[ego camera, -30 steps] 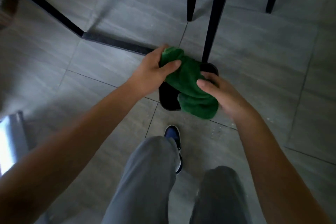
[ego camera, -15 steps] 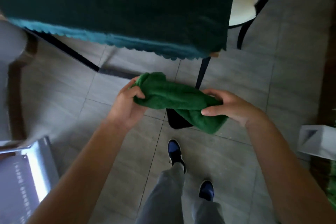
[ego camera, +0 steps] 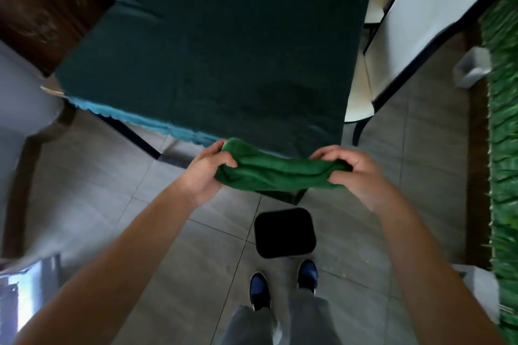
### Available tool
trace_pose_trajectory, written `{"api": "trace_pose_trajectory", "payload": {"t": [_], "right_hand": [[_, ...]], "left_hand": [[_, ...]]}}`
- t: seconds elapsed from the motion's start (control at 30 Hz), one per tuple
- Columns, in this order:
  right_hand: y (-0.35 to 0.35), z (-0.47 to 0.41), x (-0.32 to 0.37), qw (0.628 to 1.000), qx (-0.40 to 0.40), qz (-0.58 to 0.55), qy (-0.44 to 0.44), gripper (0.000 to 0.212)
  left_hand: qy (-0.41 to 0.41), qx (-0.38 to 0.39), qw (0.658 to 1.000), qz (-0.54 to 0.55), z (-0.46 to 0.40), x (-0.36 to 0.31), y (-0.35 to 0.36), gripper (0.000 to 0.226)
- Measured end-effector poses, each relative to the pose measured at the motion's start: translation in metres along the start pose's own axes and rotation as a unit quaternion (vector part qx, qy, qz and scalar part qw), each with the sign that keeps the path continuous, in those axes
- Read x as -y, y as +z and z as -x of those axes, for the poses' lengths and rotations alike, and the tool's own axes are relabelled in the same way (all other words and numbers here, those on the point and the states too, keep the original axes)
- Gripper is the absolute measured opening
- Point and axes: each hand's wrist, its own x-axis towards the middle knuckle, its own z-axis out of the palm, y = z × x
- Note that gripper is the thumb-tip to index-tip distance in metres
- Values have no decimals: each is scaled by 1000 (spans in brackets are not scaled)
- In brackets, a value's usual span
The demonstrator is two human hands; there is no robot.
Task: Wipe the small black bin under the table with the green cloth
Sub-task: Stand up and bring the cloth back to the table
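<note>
Grey tiled floor (ego camera: 92,176) runs under a table (ego camera: 224,45) draped in dark green. White chairs (ego camera: 414,22) flank it. The small black bin (ego camera: 284,232) sits on the tiles by the person's shoes (ego camera: 259,290). Above it, the left hand (ego camera: 206,173) and right hand (ego camera: 354,173) each grip an end of the bunched green cloth (ego camera: 277,172).

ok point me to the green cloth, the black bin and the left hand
green cloth (ego camera: 276,173), head view, middle of the bunched roll
black bin (ego camera: 285,232), head view, centre of its dark top
left hand (ego camera: 206,173), head view, back of the hand
</note>
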Motion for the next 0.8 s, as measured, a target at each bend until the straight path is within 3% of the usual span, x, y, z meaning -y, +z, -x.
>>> {"api": "trace_pose_trajectory", "payload": {"t": [0.1,0.17,0.27,0.37,0.47,0.57,0.67,0.8], "right_hand": [[-9,-14,10,989,-12,-149,-14,38],[-9,-28,1,961,-2,-273,37,27],[10,-52,-16,914,12,-388,121,74],[26,-69,-33,902,41,-358,237,99],[21,-84,-50,881,157,-328,302,107],[16,-100,-44,853,237,-370,283,105],[12,-122,-31,867,202,-390,236,89],[-13,-170,-15,884,34,-425,193,31]], "left_hand": [[33,-1,999,-6,-1,-23,18,57],[57,31,998,-22,1,-40,38,53],[85,40,994,-63,-2,-59,71,41],[94,24,989,-113,-12,-74,101,37],[95,28,986,-134,-25,-84,119,33],[88,29,988,-124,-41,-90,123,43],[82,15,990,-112,-57,-97,117,47],[79,-24,989,-126,-91,-108,82,50]]}}
